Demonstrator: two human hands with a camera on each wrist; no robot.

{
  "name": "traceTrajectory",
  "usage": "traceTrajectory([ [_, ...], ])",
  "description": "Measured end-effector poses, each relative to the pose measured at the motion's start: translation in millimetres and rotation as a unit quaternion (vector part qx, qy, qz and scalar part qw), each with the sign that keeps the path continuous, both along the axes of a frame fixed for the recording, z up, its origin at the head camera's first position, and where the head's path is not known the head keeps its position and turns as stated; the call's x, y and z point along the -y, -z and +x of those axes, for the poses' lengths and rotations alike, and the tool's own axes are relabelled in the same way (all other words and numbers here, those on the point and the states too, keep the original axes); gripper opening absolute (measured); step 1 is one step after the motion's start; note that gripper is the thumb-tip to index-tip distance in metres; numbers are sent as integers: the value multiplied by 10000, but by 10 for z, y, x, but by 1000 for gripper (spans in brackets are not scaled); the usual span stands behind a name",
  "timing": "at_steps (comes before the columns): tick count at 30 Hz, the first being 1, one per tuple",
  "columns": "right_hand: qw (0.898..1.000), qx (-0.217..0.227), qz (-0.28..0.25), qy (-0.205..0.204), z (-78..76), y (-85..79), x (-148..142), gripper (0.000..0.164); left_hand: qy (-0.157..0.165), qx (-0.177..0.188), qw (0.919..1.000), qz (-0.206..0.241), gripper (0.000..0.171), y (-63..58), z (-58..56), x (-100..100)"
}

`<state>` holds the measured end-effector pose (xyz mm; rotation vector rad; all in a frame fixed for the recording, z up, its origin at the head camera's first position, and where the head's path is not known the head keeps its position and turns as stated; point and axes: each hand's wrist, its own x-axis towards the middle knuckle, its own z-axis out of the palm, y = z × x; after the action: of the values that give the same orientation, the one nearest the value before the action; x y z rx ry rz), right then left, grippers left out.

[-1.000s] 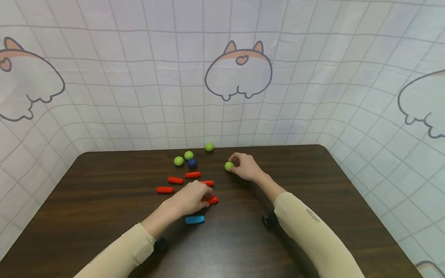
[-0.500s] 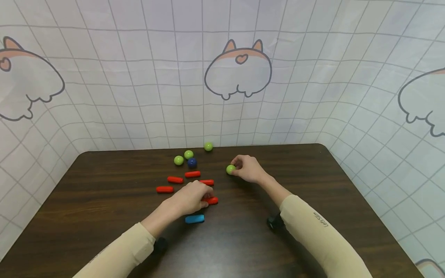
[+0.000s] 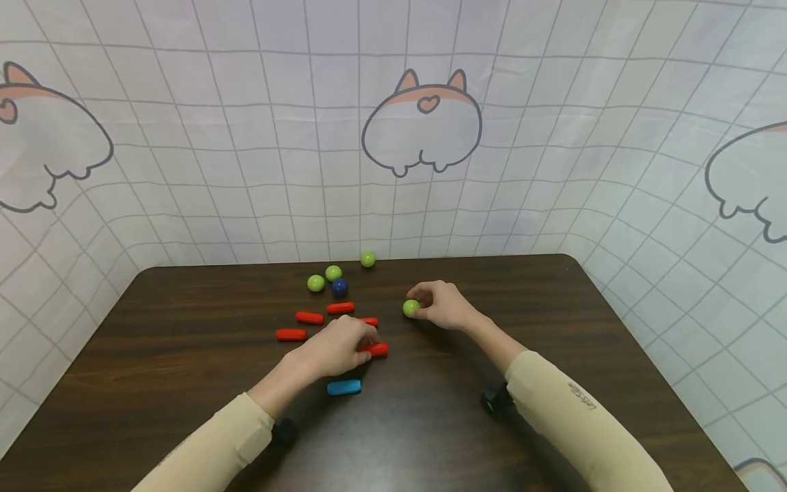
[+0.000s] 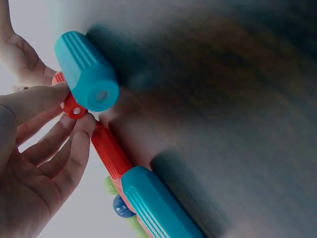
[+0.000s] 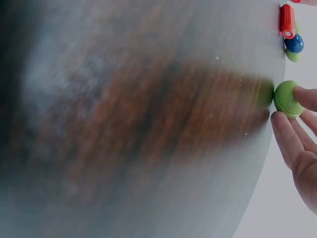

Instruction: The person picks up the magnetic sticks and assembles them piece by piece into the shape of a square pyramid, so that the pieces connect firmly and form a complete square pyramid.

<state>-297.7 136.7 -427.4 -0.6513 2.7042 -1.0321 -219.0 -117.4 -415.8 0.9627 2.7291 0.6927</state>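
Note:
My left hand (image 3: pixel 339 347) pinches a red ridged rod (image 3: pixel 376 350) between thumb and fingertips. In the left wrist view that red rod (image 4: pixel 74 110) shows a round silvery dot in its end, partly covered by a thicker-looking blue rod (image 4: pixel 86 72) in front. My right hand (image 3: pixel 444 305) holds a green ball (image 3: pixel 411 309) between thumb and fingers, close over the table. The right wrist view shows this green ball (image 5: pixel 287 99) with the thumb on one side and fingers beneath.
Red rods (image 3: pixel 291 335) lie left of and beyond my left hand, one partly hidden by it. Nearer me lies a blue rod (image 3: pixel 344 387). Several green balls (image 3: pixel 316 283) and a dark blue ball (image 3: pixel 339 288) sit toward the back edge of the brown table (image 3: pixel 154 383).
My right hand has drawn the green ball slightly toward me and to the right. My left hand, still gripping the red rod, has shifted a little away from me.

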Motion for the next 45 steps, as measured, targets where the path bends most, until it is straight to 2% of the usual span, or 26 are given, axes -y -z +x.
traceTrajectory([
  [14,9992,149,27,-368,111,-7,-48,24,-173,-46,9996,196,17,-23,-118,-2],
  [20,9985,247,6,-478,179,-21,-48,23,-101,-170,9995,227,18,-41,-162,-38],
  [26,9976,255,-102,-634,244,-27,-33,23,-96,-86,9997,230,17,-40,-194,-77],
  [31,9968,268,-130,-736,290,-43,3,23,12,-172,9998,119,17,-31,-219,-108],
  [41,9965,337,-130,-747,306,-44,44,22,61,-107,9999,36,18,-44,-243,-148],
  [45,9960,353,-172,-803,304,-37,39,27,104,-118,9999,47,19,-53,-252,-149],
])
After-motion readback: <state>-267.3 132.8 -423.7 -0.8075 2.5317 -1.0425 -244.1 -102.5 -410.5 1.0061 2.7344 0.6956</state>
